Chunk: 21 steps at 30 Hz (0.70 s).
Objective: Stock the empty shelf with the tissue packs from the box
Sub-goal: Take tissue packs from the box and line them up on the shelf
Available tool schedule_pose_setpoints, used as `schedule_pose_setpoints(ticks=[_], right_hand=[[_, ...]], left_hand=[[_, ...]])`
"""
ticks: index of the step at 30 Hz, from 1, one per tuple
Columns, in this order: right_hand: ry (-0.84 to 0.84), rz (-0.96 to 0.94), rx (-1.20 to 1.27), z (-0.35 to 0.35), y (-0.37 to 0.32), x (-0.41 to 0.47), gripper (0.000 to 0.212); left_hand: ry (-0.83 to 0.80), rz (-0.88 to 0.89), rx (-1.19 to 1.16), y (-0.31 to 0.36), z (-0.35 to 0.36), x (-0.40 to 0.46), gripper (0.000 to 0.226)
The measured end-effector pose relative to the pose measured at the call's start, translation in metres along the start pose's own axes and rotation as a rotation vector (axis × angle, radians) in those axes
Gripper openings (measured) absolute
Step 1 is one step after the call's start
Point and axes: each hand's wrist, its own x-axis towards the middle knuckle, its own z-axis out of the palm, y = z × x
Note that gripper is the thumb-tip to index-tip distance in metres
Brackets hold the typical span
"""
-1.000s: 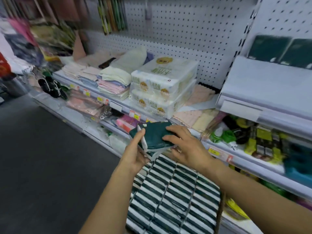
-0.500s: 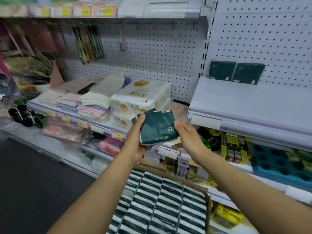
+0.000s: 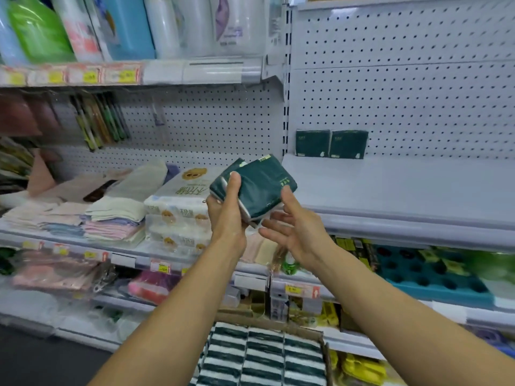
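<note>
Both forearms bare, raised from the bottom edge and converging toward centre. Left hand (image 3: 226, 215) upright, back toward the camera, thumb pressed against the upper left corner of the dark green tissue packs (image 3: 257, 185), fingers wrapped behind and hidden. Grip firm, wrist straight. Right hand (image 3: 296, 232) just beside it, palm turned up and leftward, fingers (image 3: 271, 218) spread and loosely extended beneath the lower right edge of the packs, thumb raised along the side. Contact at the fingertips only; no closed grip seen there.

Single head-worn wide view, forward and slightly down, close over the hands (image 3: 262, 218), facing the shelf (image 3: 404, 188).
</note>
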Motion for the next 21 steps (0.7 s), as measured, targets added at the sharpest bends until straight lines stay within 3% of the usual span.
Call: schedule_pose_setpoints(ticks=[6,9,11,14,17,21], right_hand=[[0.056,-0.028,0.003,-0.020,-0.040,0.017,0.046],[0.094,-0.031,0.019,-0.042,-0.062,0.027,0.030],[0.118,-0.037,0.001,-0.061,-0.079,0.036,0.021],[0.180,-0.075,-0.074,-0.098,-0.118,0.054,0.027],[0.290,-0.194,-0.325,-0.145,-0.166,0.077,0.034],[0.412,-0.386,-0.936,-0.218,-0.222,0.120,0.034]], left_hand=[[-0.079,0.007,-0.102,-0.027,0.060,0.004,0.049],[-0.122,-0.114,-0.219,-0.041,0.086,0.013,0.065],[-0.024,-0.179,-0.253,-0.050,0.104,0.021,0.056],[0.142,-0.187,-0.150,-0.063,0.132,0.037,0.034],[0.135,-0.176,-0.040,-0.076,0.160,0.054,0.033],[0.055,-0.244,0.111,-0.093,0.190,0.082,0.043]])
